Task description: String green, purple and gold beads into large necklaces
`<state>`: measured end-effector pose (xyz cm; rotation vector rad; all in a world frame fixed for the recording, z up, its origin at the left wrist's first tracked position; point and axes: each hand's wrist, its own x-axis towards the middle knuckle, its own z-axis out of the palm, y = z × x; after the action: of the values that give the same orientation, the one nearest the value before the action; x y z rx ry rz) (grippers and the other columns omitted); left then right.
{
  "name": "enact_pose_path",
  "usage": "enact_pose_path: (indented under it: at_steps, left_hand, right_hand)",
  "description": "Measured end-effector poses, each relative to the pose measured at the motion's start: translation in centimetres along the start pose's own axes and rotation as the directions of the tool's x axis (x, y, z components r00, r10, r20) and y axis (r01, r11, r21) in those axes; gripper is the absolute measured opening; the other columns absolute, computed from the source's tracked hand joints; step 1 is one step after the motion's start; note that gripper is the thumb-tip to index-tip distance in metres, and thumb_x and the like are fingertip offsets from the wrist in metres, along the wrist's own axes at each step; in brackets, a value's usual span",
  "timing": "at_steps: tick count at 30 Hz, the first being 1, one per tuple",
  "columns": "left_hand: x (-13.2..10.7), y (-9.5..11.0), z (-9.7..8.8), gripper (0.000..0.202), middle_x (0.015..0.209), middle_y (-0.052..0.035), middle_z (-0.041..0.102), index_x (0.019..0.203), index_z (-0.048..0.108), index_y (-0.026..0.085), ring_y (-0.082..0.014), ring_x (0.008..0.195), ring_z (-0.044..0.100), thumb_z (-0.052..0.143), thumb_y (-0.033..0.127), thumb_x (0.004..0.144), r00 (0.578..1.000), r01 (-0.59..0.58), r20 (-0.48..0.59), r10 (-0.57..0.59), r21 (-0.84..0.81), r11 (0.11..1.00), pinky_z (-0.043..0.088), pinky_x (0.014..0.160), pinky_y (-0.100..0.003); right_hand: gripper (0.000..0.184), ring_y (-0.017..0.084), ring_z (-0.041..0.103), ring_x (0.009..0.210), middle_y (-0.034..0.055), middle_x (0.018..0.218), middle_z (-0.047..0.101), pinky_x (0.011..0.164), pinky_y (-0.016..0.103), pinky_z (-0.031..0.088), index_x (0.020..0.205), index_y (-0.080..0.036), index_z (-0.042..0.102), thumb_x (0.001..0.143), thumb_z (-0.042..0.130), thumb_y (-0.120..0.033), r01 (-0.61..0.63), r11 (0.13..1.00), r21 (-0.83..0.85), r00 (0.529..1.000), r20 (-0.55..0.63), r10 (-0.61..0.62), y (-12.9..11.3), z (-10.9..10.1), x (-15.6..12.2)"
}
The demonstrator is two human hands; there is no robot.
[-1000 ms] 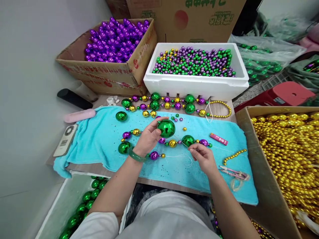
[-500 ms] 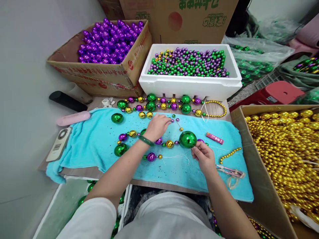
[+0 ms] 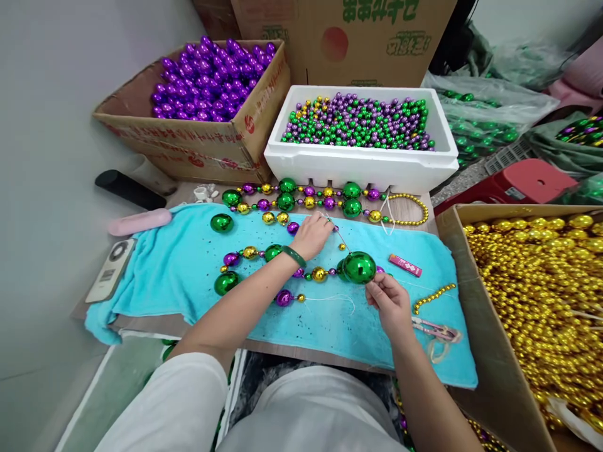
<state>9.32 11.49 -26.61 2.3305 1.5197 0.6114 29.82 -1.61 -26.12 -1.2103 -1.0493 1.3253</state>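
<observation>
My right hand pinches the lower right side of a large shiny green bead, held just over the turquoise towel. Another green bead shows partly behind it. My left hand, with a green bangle on its wrist, is closed above and left of that bead. A thin string runs from its fingertips toward the bead; small beads by the fingers are partly hidden. Beneath my left forearm lies a strand of purple, gold and green beads, its middle covered.
Finished-looking bead strands lie along the back. Behind stand a white foam box of small beads and a carton of purple beads. Thread snips, a pink packet and a gold bead chain lie right, beside a gold-filled carton.
My left hand has moved slightly right and up, uncovering a purple bead on its left. The large green bead and my right hand have shifted slightly right and down.
</observation>
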Motion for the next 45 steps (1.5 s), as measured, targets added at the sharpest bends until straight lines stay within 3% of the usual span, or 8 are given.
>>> enact_pose_path:
  at_steps: [3, 7, 9, 26, 31, 35, 41, 45]
  left_hand:
    - [-0.8, 0.5, -1.5, 0.019, 0.102, -0.0093, 0.069, 0.103, 0.067, 0.017, -0.0214, 0.1, 0.059, 0.054, 0.022, 0.09, 0.976, 0.16, -0.063, -0.21, -0.45, 0.879, 0.046, 0.085, -0.036]
    - [-2.6, 1.4, -3.6, 0.023, 0.096, -0.0066, 0.071, 0.103, 0.068, 0.018, -0.0147, 0.088, 0.064, 0.061, 0.031, 0.086, 0.889, 0.241, 0.172, -0.425, -0.964, 0.113, 0.048, 0.072, -0.025]
    - [-3.3, 1.8, -4.2, 0.02, 0.092, -0.0066, 0.071, 0.098, 0.069, 0.017, -0.0135, 0.085, 0.064, 0.066, 0.029, 0.083, 0.869, 0.23, 0.232, -0.436, -0.971, -0.06, 0.048, 0.069, -0.023]
    - [-4.7, 1.6, -5.3, 0.016, 0.089, -0.0053, 0.07, 0.099, 0.07, 0.016, -0.0128, 0.084, 0.065, 0.059, 0.018, 0.088, 0.871, 0.129, 0.246, -0.425, -0.95, -0.286, 0.052, 0.068, -0.024]
    - [-4.7, 1.4, -5.3, 0.015, 0.088, -0.0049, 0.069, 0.098, 0.071, 0.017, -0.0129, 0.085, 0.065, 0.063, 0.021, 0.086, 0.867, 0.129, 0.245, -0.433, -0.951, -0.28, 0.051, 0.07, -0.024]
    - [-4.9, 1.6, -5.1, 0.021, 0.087, -0.0054, 0.07, 0.096, 0.073, 0.018, -0.0135, 0.083, 0.063, 0.071, 0.031, 0.08, 0.889, 0.145, 0.189, -0.417, -0.98, -0.136, 0.049, 0.07, -0.023]
    - [-6.0, 2.0, -5.1, 0.033, 0.094, -0.0085, 0.072, 0.104, 0.074, 0.021, -0.0189, 0.087, 0.063, 0.069, 0.042, 0.079, 0.935, 0.309, 0.202, -0.291, -0.866, 0.392, 0.047, 0.075, -0.029]
    - [-5.6, -0.5, -5.4, 0.016, 0.097, -0.0078, 0.07, 0.092, 0.075, 0.022, -0.0226, 0.091, 0.06, 0.068, 0.03, 0.079, 0.898, 0.33, -0.079, -0.433, -0.531, 0.78, 0.044, 0.088, -0.035]
  right_hand:
    - [0.018, 0.008, 0.041, 0.046, -0.0042, 0.051, 0.049, 0.043, 0.022, 0.029, 0.071, -0.018, 0.058, 0.078, 0.065, -0.033, -0.001, 1.0, -0.009, 1.0, -0.008, 0.001, 0.1, 0.0, 0.0]
    - [0.017, 0.008, 0.041, 0.044, -0.0044, 0.049, 0.047, 0.043, 0.022, 0.03, 0.07, -0.018, 0.06, 0.077, 0.064, -0.033, -0.031, 0.999, -0.025, 0.999, -0.008, 0.031, 0.0, 0.1, -0.1]
    - [0.018, 0.008, 0.04, 0.044, -0.0045, 0.048, 0.046, 0.043, 0.022, 0.03, 0.069, -0.018, 0.06, 0.076, 0.065, -0.033, -0.04, 0.999, -0.033, 0.999, -0.002, 0.04, -0.1, 0.3, 0.0]
    - [0.017, 0.008, 0.038, 0.042, -0.0049, 0.046, 0.045, 0.042, 0.022, 0.028, 0.068, -0.018, 0.06, 0.072, 0.064, -0.034, -0.071, 0.996, -0.055, 0.997, -0.006, 0.071, -0.7, 1.0, -0.2]
    - [0.018, 0.008, 0.039, 0.043, -0.0048, 0.047, 0.046, 0.043, 0.022, 0.029, 0.07, -0.017, 0.061, 0.072, 0.065, -0.035, -0.073, 0.995, -0.062, 0.997, 0.003, 0.073, -0.6, 1.0, -0.2]
    - [0.021, 0.008, 0.039, 0.042, -0.0049, 0.047, 0.045, 0.042, 0.022, 0.03, 0.069, -0.017, 0.06, 0.073, 0.065, -0.037, -0.081, 0.994, -0.078, 0.996, 0.021, 0.083, -0.5, 1.1, -0.1]
    - [0.029, 0.009, 0.042, 0.044, -0.0039, 0.05, 0.048, 0.041, 0.022, 0.031, 0.066, -0.019, 0.053, 0.073, 0.068, -0.043, -0.13, 0.99, -0.047, 0.988, 0.078, 0.134, -0.2, 1.3, 0.4]
    - [0.035, 0.009, 0.042, 0.045, -0.0022, 0.053, 0.053, 0.039, 0.02, 0.029, 0.066, -0.02, 0.05, 0.072, 0.071, -0.047, -0.153, 0.988, 0.011, 0.987, 0.058, 0.152, 0.2, 1.0, 0.5]
